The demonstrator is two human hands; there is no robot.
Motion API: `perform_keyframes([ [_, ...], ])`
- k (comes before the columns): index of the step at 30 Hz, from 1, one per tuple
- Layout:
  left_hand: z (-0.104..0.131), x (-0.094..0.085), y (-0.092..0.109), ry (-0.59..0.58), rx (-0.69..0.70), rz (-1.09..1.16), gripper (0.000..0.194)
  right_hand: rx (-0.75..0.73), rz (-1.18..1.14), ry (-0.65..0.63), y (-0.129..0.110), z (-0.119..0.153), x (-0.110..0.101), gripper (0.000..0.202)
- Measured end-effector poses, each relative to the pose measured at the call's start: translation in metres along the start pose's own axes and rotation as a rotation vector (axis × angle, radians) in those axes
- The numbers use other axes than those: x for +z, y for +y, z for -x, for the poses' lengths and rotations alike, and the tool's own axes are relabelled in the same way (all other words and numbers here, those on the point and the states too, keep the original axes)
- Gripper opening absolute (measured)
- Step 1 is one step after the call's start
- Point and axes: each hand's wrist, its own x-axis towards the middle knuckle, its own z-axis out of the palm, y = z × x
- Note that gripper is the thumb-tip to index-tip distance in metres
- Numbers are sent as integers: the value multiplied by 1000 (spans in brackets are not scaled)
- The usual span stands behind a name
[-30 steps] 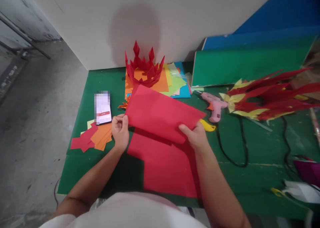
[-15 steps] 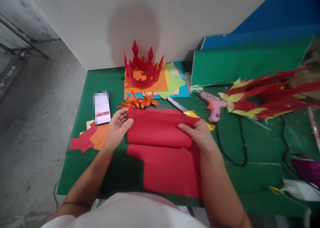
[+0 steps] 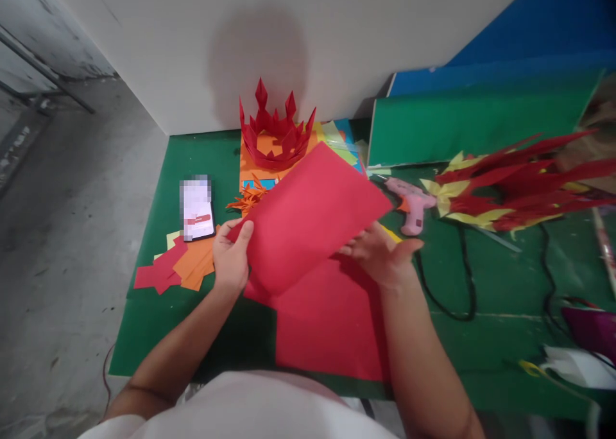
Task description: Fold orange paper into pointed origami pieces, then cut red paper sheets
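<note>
A red paper sheet [image 3: 315, 217] hangs tilted over the table, its upper corner raised toward the back. My left hand [image 3: 233, 253] pinches its left end between thumb and fingers. Under the sheet's lower right edge, my right hand [image 3: 380, 253] has its fingers spread, palm up, with the thumb free; the fingertips are partly hidden behind the paper. More red paper [image 3: 332, 330] lies flat on the green table below. Behind the sheet, orange folded paper pieces [image 3: 248, 196] are partly covered.
A red paper crown [image 3: 276, 147] stands on coloured sheets at the back. To the left are a phone [image 3: 198, 211] and small paper cutouts [image 3: 195, 262]. A pink glue gun [image 3: 409, 205] with a black cord and a red-yellow paper piece [image 3: 520, 185] lie to the right.
The held sheet has opened from its curled state and turned, its right end rising. My right hand has let its thumb off the paper and turned palm up.
</note>
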Motion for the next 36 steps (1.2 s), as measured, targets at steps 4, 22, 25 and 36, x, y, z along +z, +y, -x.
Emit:
perform_keyframes([
  [4,12,6,-20,27,-21,20,31,65,-5,-123,13,2,23,88],
  [22,4,3,-12,-655,-109,-414,34,95,43,134,8,3,39,55],
  [25,6,4,-12,-559,-58,-429,29,63,17,159,10,0,39,54],
  [36,15,12,-22,-482,-3,-336,29,67,243,160,6,5,46,74],
])
